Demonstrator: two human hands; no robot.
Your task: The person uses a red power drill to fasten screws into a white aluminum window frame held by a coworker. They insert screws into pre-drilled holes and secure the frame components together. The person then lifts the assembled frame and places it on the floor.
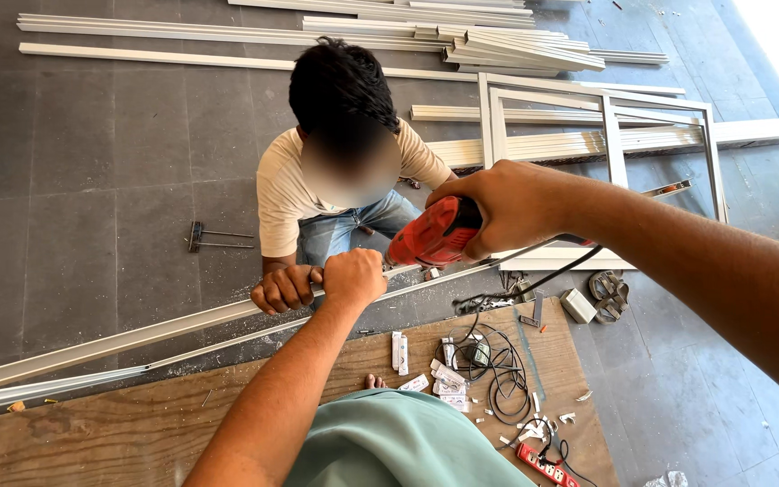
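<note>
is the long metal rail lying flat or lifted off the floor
Lifted at the near part: the left hand and a co-worker's hand grip the rail above the floor.

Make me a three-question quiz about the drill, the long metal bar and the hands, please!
1. Where is the drill?
A. in the right hand
B. on the wooden board
C. on the grey floor

2. What colour is the drill's body?
A. blue
B. red
C. yellow

3. How is the left hand?
A. open and flat
B. closed around the long metal bar
C. pointing upward

Answers:
1. A, the right hand wraps the drill's rear.
2. B, its casing is red.
3. B, its fist closes on the long metal bar, beside the co-worker's hand.
</note>
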